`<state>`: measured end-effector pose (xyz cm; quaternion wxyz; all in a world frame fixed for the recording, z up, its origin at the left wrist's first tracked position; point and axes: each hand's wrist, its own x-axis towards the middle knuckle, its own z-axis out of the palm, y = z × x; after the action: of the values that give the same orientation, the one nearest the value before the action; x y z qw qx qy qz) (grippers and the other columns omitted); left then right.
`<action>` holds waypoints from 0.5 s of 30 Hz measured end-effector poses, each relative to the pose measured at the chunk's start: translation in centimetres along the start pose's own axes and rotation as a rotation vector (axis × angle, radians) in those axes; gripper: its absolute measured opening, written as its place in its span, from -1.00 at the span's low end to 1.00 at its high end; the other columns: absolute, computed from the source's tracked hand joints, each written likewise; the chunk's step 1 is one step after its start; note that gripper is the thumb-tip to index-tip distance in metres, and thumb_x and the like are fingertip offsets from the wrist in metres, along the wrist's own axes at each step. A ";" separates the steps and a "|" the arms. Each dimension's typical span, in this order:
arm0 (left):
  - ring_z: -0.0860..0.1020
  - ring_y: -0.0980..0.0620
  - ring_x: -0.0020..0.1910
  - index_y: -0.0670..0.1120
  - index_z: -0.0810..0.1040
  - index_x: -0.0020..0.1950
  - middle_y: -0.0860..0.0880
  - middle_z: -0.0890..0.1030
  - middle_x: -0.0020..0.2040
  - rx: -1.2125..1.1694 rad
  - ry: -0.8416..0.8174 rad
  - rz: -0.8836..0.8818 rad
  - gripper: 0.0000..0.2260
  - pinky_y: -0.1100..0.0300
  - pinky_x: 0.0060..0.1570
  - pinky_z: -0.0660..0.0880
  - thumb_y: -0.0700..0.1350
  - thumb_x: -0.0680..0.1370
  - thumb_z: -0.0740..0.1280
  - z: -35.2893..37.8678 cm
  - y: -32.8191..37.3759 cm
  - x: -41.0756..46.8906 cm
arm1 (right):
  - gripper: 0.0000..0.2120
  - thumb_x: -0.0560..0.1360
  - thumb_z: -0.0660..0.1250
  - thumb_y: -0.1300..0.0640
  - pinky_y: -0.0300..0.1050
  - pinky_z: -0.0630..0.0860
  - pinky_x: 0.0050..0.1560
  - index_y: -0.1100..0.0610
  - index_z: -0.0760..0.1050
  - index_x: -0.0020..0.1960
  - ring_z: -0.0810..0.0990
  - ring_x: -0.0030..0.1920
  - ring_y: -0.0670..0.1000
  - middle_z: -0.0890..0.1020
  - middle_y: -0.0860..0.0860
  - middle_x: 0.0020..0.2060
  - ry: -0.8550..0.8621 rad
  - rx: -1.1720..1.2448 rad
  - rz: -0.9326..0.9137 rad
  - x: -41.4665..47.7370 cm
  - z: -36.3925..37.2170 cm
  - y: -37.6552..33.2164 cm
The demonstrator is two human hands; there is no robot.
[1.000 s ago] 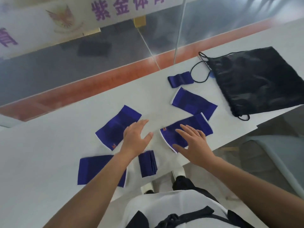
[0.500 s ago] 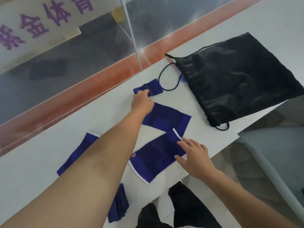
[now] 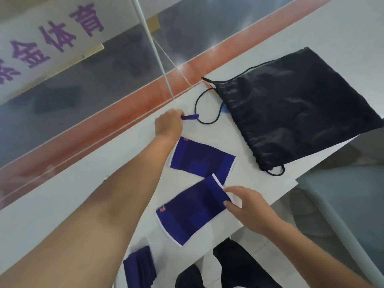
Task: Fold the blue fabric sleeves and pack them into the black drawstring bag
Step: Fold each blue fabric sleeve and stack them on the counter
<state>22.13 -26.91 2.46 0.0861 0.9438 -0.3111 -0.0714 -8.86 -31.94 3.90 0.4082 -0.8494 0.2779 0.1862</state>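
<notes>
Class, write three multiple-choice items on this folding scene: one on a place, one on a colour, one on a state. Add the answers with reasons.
1. Where does the black drawstring bag lie?
A. On the white table
B. On the floor
C. In a drawer

2. What colour trims the flat blue sleeve nearest the person?
A. Yellow
B. White
C. Green

3. What is the left hand doing?
A. Resting open
B. Pulling the cord
C. Gripping a small folded blue sleeve

Answers: 1 A, the bag lies flat on the tabletop. 2 B, white edging shows at both ends. 3 C, its fingers close on the folded piece beside the cord loop.
</notes>
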 end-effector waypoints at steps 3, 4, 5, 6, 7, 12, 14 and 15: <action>0.64 -0.04 -0.02 -0.04 0.71 0.09 0.00 0.72 0.01 -0.276 0.044 -0.055 -0.74 0.08 0.00 0.55 -0.24 0.54 0.28 -5.1 0.7 -2.9 | -0.70 0.57 0.35 -0.04 -0.15 0.46 0.26 -0.11 0.55 0.30 0.56 0.22 -0.12 0.58 -0.17 0.26 0.114 0.265 0.008 0.0 -2.3 -1.3; 0.64 0.03 -0.07 -0.05 0.72 0.06 0.03 0.72 -0.04 -0.403 0.040 -0.089 -0.76 0.12 -0.03 0.57 -0.25 0.52 0.31 -7.2 0.8 -4.6 | -0.73 0.56 0.37 -0.02 -0.16 0.51 0.19 -0.11 0.57 0.26 0.59 0.17 -0.14 0.61 -0.16 0.21 0.143 0.371 -0.004 -0.1 -3.0 -2.1; 0.63 0.11 -0.13 -0.06 0.72 0.05 0.05 0.70 -0.07 -0.550 0.019 -0.133 -0.77 0.17 -0.09 0.59 -0.27 0.51 0.33 -8.7 1.0 -6.4 | -0.75 0.55 0.39 0.01 -0.20 0.54 0.10 -0.09 0.59 0.22 0.63 0.13 -0.15 0.64 -0.15 0.16 0.166 0.487 -0.012 0.0 -3.6 -2.9; 0.64 0.15 -0.15 -0.06 0.71 0.05 0.05 0.70 -0.08 -0.723 -0.021 -0.197 -0.79 0.21 -0.18 0.60 -0.28 0.52 0.36 -9.8 1.3 -8.1 | -0.77 0.55 0.41 0.05 -0.24 0.55 0.01 -0.07 0.60 0.20 0.65 0.08 -0.15 0.66 -0.13 0.12 0.182 0.605 -0.009 0.3 -4.1 -3.5; 0.67 0.11 -0.15 -0.06 0.69 0.05 0.03 0.70 -0.06 -0.909 -0.062 -0.275 -0.81 0.22 -0.25 0.61 -0.29 0.53 0.37 -10.9 1.4 -10.2 | -0.78 0.55 0.41 0.08 -0.23 0.55 -0.02 -0.04 0.61 0.19 0.67 0.06 -0.13 0.68 -0.10 0.09 0.180 0.710 -0.007 0.3 -4.6 -4.4; 0.71 -0.10 0.00 -0.12 0.65 0.21 -0.11 0.73 0.06 -1.509 -0.190 -0.488 -0.77 0.11 -0.18 0.63 -0.27 0.58 0.35 -12.7 0.9 -19.8 | -0.72 0.55 0.40 0.13 0.13 0.62 0.14 0.04 0.59 0.26 0.69 0.10 0.14 0.70 0.07 0.13 -0.089 1.062 0.022 0.5 -6.1 -7.8; 0.70 -0.10 0.02 -0.11 0.63 0.26 -0.13 0.71 0.11 -1.620 -0.250 -0.486 -0.75 0.09 -0.14 0.62 -0.25 0.60 0.32 -12.3 0.6 -22.5 | -0.71 0.55 0.39 0.16 0.24 0.58 0.19 0.08 0.59 0.28 0.68 0.11 0.26 0.69 0.16 0.16 -0.238 1.085 -0.008 0.0 -5.7 -8.6; 0.70 -0.09 0.00 -0.11 0.64 0.26 -0.13 0.71 0.12 -1.655 -0.269 -0.490 -0.75 0.10 -0.17 0.62 -0.24 0.61 0.31 -12.1 0.5 -23.7 | -0.72 0.56 0.38 0.19 0.27 0.56 0.19 0.10 0.60 0.26 0.67 0.08 0.29 0.69 0.19 0.15 -0.277 1.077 -0.037 -0.4 -5.3 -8.9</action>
<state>5.21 -11.65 16.27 0.6885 0.6021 0.0449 -0.4018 -3.12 -31.50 12.51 0.8204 -0.4932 0.2628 0.1207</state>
